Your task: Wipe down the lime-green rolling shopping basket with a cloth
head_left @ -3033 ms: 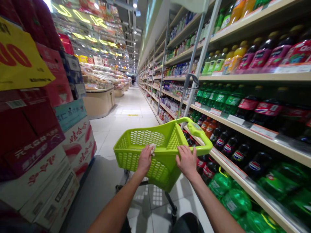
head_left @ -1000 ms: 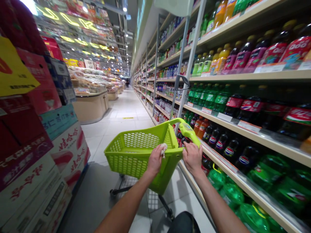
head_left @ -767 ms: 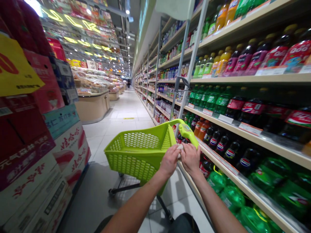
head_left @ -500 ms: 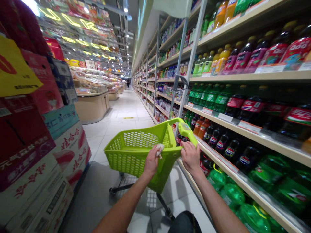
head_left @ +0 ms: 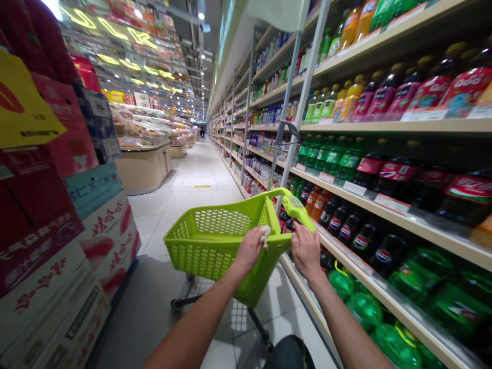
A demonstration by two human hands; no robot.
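A lime-green shopping basket cart (head_left: 207, 241) on wheels stands in the aisle in front of me. My left hand (head_left: 250, 248) is closed on a small white crumpled cloth (head_left: 265, 234) and presses it on the basket's near rim. My right hand (head_left: 305, 250) grips the rim at the foot of the green handle (head_left: 295, 204). The inside of the basket looks bare.
Shelves of drink bottles (head_left: 369, 154) run along the right, close to the cart. Stacked cartons (head_left: 69, 230) with a yellow sign (head_left: 23, 107) rise on the left. The tiled aisle (head_left: 200, 179) stretches ahead past a deli counter (head_left: 142, 159).
My left hand with the cloth has slid back and forth along the near rim, towards the right hand and away again. The cart has drifted slightly left since the earliest frame.
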